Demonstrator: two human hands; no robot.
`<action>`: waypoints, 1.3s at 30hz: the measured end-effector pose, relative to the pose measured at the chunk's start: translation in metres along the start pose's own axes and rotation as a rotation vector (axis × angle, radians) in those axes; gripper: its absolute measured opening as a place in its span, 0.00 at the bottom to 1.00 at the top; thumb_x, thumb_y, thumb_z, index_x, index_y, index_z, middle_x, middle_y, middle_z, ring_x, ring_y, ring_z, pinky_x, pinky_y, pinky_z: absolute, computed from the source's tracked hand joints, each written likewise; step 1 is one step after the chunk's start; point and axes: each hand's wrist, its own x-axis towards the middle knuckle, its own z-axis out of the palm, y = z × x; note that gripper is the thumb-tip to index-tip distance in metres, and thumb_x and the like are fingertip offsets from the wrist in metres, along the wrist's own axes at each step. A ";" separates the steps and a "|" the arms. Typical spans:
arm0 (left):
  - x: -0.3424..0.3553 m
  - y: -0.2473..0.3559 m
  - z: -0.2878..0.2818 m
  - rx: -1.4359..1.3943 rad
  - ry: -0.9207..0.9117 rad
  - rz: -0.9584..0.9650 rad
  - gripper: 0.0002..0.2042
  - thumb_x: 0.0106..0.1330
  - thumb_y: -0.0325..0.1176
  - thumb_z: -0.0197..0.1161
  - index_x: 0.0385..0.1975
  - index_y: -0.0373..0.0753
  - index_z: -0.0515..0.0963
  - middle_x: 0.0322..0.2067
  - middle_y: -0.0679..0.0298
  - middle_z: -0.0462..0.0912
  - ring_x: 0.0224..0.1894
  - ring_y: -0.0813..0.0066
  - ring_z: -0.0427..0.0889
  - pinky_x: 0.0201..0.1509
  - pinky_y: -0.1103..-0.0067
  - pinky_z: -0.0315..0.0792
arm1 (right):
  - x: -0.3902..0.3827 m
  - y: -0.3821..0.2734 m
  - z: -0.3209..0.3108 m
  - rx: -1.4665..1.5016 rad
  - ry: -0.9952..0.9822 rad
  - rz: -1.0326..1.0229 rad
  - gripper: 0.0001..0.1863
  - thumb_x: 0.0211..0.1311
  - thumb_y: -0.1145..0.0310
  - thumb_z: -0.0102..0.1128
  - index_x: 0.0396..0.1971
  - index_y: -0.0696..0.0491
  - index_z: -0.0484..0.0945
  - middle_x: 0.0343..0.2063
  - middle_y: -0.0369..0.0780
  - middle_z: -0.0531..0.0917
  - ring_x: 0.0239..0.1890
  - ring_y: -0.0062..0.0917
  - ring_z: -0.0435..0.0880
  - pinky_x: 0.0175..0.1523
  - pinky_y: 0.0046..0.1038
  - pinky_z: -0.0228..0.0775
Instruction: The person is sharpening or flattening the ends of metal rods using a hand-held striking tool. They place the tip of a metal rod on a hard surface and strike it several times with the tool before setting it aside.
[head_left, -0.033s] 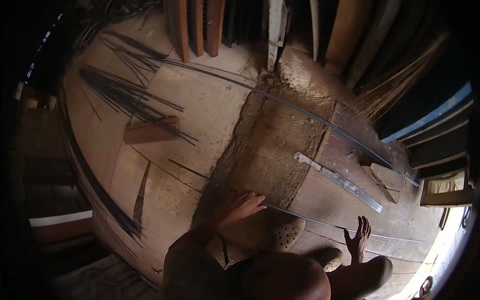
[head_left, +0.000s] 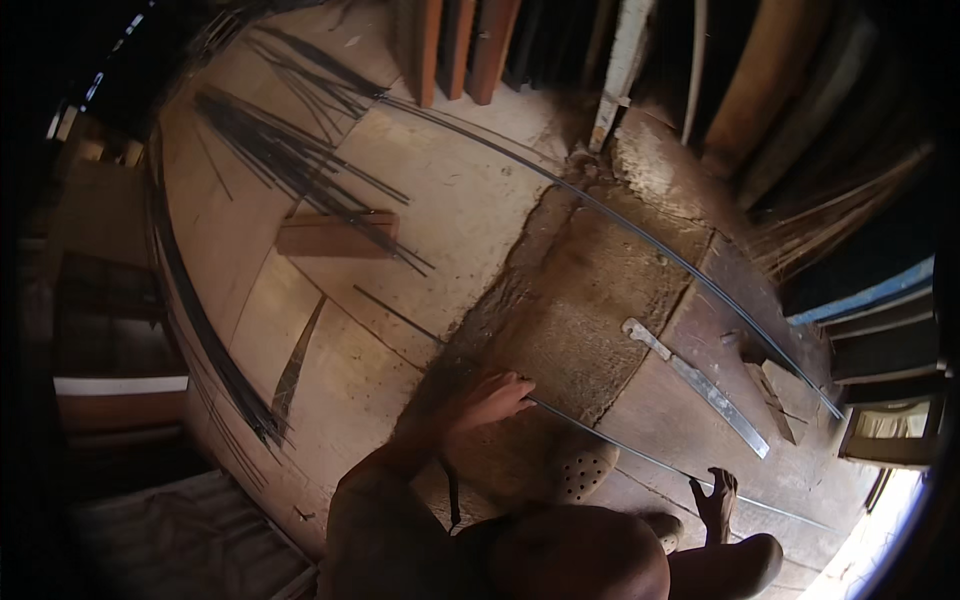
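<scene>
My left hand (head_left: pixel 497 398) is curled on a thin metal rod (head_left: pixel 620 442) that runs rightward across the floor. Over the rod's right part, my right hand (head_left: pixel 716 505) has its fingers apart and slightly bent. Between and below the hands are my knee and a perforated clog (head_left: pixel 585 470). A flat metal bar (head_left: pixel 710 400) with a shaped end lies beyond the right hand. Another long rod (head_left: pixel 655 245) crosses the floor farther off, and a short dark rod (head_left: pixel 390 315) lies left of my left hand.
Bundles of dark rods (head_left: pixel 290 170) lie at the left, one over a reddish wooden block (head_left: pixel 320 237). Upright timber posts (head_left: pixel 455 50) and planks stand along the back. A small wooden block (head_left: pixel 775 395) sits at the right, near a blue-edged board (head_left: pixel 865 290) and a bright opening.
My view has tilted, shifting the floor and its objects in the picture. My right hand is lower relative to the rod, its fingers more bent.
</scene>
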 end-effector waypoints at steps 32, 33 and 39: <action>-0.156 0.059 0.114 -0.616 0.534 -0.253 0.30 0.67 0.46 0.61 0.65 0.38 0.63 0.65 0.43 0.61 0.66 0.44 0.61 0.68 0.62 0.60 | 0.216 -0.558 -0.085 0.436 -0.441 -1.202 0.34 0.68 0.59 0.55 0.69 0.53 0.54 0.69 0.55 0.55 0.66 0.52 0.64 0.63 0.47 0.68; -0.169 0.048 0.118 -0.623 0.547 -0.311 0.30 0.67 0.46 0.61 0.64 0.37 0.64 0.64 0.43 0.62 0.65 0.44 0.62 0.67 0.62 0.61 | 0.207 -0.562 -0.090 0.454 -0.498 -1.260 0.33 0.68 0.59 0.55 0.68 0.53 0.56 0.68 0.54 0.57 0.66 0.51 0.65 0.63 0.46 0.69; -0.136 0.010 0.063 -0.521 0.703 -0.316 0.28 0.68 0.46 0.60 0.61 0.36 0.66 0.60 0.45 0.66 0.61 0.47 0.68 0.64 0.63 0.64 | 0.240 -0.321 -0.008 0.372 -0.104 -0.749 0.19 0.62 0.71 0.61 0.52 0.59 0.73 0.52 0.54 0.77 0.54 0.50 0.76 0.58 0.39 0.69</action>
